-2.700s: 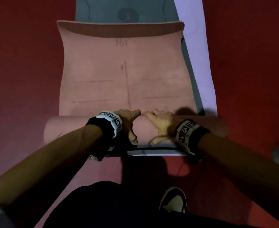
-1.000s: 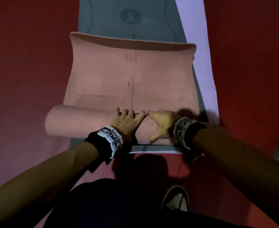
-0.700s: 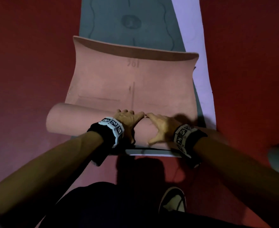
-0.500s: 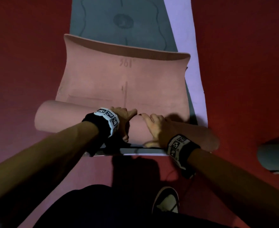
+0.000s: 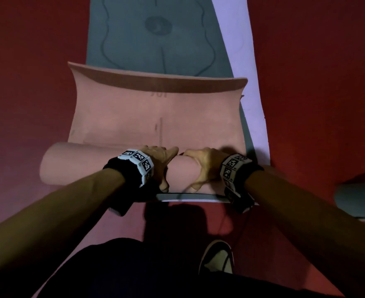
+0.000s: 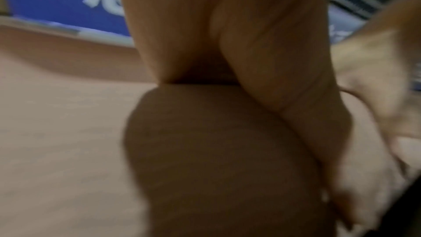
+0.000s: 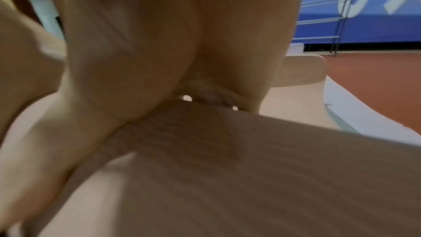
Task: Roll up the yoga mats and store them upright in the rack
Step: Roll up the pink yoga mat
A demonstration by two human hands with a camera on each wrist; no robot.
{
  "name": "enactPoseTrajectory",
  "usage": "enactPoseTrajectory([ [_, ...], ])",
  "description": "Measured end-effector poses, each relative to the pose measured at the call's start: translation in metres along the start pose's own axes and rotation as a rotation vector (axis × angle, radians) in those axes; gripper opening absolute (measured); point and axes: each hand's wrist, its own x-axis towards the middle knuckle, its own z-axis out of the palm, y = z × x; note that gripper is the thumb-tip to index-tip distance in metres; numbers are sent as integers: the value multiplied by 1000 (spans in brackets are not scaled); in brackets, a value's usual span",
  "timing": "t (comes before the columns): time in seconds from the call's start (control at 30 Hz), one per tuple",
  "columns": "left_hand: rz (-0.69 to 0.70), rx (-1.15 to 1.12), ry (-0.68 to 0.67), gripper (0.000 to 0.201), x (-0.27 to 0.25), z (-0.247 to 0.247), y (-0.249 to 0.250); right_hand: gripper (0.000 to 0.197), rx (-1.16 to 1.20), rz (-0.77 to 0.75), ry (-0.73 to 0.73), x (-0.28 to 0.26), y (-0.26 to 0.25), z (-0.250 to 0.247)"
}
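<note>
While both hands press spread on the half-rolled pink foam yoga mat (image 5: 155, 117), left hand (image 5: 158, 160) beside right hand (image 5: 203, 162), it overlies a grey mat (image 5: 155, 39) on red floor (image 5: 26, 82); blue wall (image 7: 376, 24) behind.

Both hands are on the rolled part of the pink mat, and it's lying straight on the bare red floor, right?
Not quite. Left hand and right hand do press the pink mat, but the head view shows it lying on a grey mat, not the bare floor.

Pink mat (image 5: 155, 117): rolled farther; flat stretch ahead shorter, far edge curled higher, printed number now nearly under the curl.
Roll (image 5: 74, 166): thicker.
Hands: left hand (image 5: 158, 162) and right hand (image 5: 200, 164) advanced with it.
</note>
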Motion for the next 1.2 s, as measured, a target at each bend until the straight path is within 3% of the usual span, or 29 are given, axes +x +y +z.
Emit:
enactPoseTrajectory([
  [0.07, -5, -46, -34, 109, 2, -5, -2, 116, -20, -8, 2, -2, -1, 5],
  [0.17, -16, -110, -104, 122, 7, -14, -3, 135, -207, 8, 143, -8, -2, 21],
  [0.27, 3, -101, -117, 127, 7, -16, -4, 123, -299, 13, 181, -10, -4, 30],
  [0.4, 72, 236, 188, 135, -3, 16, 7, 120, -202, 30, 85, 1, -4, 8],
  [0.47, 14, 327, 273, 133, -3, 29, 13, 114, -159, 44, 55, 7, -3, 1],
  [0.6, -24, 272, 248, 125, 4, 23, 17, 111, -111, 20, 117, 3, 3, 7],
  [0.7, -2, 206, 203, 116, 6, 4, 13, 118, -340, 19, 269, -7, 0, 22],
  [0.8, 16, 109, 116, 120, 10, -9, 4, 102, -414, 51, 402, -7, -4, 39],
  [0.87, 2, 64, 25, 128, 12, -12, -2, 112, -436, 34, 358, -6, -5, 39],
  [0.97, 2, 63, 36, 119, 9, -12, 1, 115, -425, 21, 280, -4, -7, 24],
  [1.07, -27, 228, 204, 125, 2, 7, 11, 118, -292, 17, 185, 4, -6, 2],
  [1.2, -81, 283, 315, 120, -5, 24, 11, 101, -202, 33, 62, 10, -10, -18],
])
